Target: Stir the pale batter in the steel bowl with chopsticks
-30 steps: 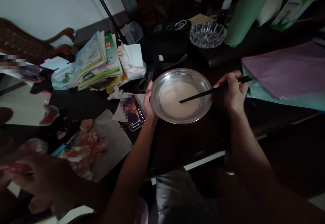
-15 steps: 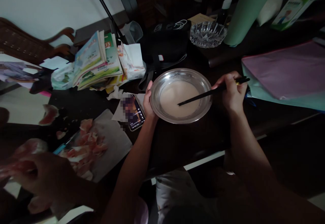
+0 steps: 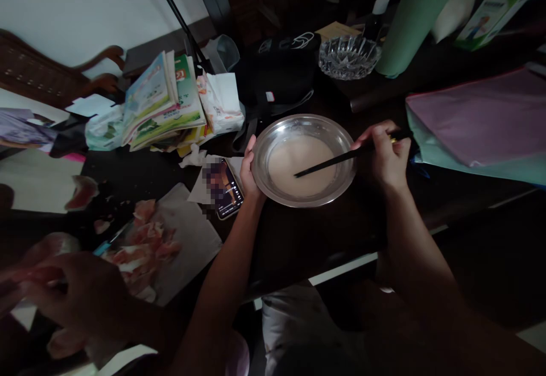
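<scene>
A shiny metal bowl [image 3: 305, 200] stands on the dark table in front of me, with a pale, milky liquid [image 3: 294, 162] in it. My left hand [image 3: 249, 171] grips the bowl's left rim, thumb at the edge and the other fingers hidden beneath. In my right hand [image 3: 389, 154], at the bowl's right side, is a pair of black chopsticks [image 3: 328, 162]. Their tips dip into the liquid left of its middle. Just left of my left hand lies a lit phone [image 3: 228, 188] on white paper.
At lower left a co-worker's hand [image 3: 81, 302] holds a reddish fruit piece; peels [image 3: 147, 245] lie on a sheet nearby. Books [image 3: 166, 103] and a tissue pack [image 3: 222, 100] sit behind. A glass ashtray [image 3: 348, 60] and pink folder [image 3: 473, 117] are to the right.
My right hand and the chopsticks have shifted slightly left, their tips moving left through the liquid. The bowl and my left hand stay in place. The co-worker's hand has moved a little.
</scene>
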`<state>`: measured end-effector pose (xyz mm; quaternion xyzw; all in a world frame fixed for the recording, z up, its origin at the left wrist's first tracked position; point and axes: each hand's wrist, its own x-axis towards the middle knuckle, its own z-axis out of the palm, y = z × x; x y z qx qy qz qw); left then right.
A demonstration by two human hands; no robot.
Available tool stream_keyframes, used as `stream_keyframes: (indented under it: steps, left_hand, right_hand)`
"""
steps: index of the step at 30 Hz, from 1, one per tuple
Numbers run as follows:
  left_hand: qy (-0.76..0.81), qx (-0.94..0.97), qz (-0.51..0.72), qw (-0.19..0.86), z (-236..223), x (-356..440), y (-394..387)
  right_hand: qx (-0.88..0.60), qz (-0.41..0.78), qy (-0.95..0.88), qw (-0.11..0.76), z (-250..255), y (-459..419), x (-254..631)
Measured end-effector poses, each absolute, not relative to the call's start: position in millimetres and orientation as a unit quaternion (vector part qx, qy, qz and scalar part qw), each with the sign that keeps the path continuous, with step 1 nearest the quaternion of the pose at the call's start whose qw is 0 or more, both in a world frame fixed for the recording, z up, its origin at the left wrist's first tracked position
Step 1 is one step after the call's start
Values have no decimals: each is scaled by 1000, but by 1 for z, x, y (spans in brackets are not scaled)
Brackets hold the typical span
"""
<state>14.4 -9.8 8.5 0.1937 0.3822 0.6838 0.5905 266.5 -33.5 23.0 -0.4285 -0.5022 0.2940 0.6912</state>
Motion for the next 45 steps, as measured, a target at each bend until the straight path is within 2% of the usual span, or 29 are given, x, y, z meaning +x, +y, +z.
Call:
stream_keyframes:
  steps: [4,8,11,16,22,26,29,35,41,45]
  left_hand:
    - [382,199,683,590,9,14,-10]
    - [386,214,679,587,5,12,-9]
    - [388,223,678,583,2,11,-8]
    - [398,221,674,582,2,11,-7]
    - [394,221,675,584,5,12,-9]
    - [395,218,673,586,4,12,-9]
    - [393,228,669,588,5,12,-9]
    - [387,222,673,589,6,12,-11]
    - [390,214,675,589,6,13,-10]
    - [397,222,673,583,5,12,-10]
  right_hand:
    - [-429,274,-538,672,20,-31,266]
    - [-433,223,-488,724,20,-30,272]
    - [-418,250,-474,733,21,-32,271]
    - [-420,283,-529,681,20,-32,266]
    - [-417,231,-474,741,21,-31,270]
    - [-410,285,-499,708,22,-33,266]
    - [-424,274,-524,686,22,-33,265]
    - [-431,236,-476,730,20,-31,270]
    - [-428,309,-532,662,20,-33,266]
    - [-429,266,-489,711,23,-31,269]
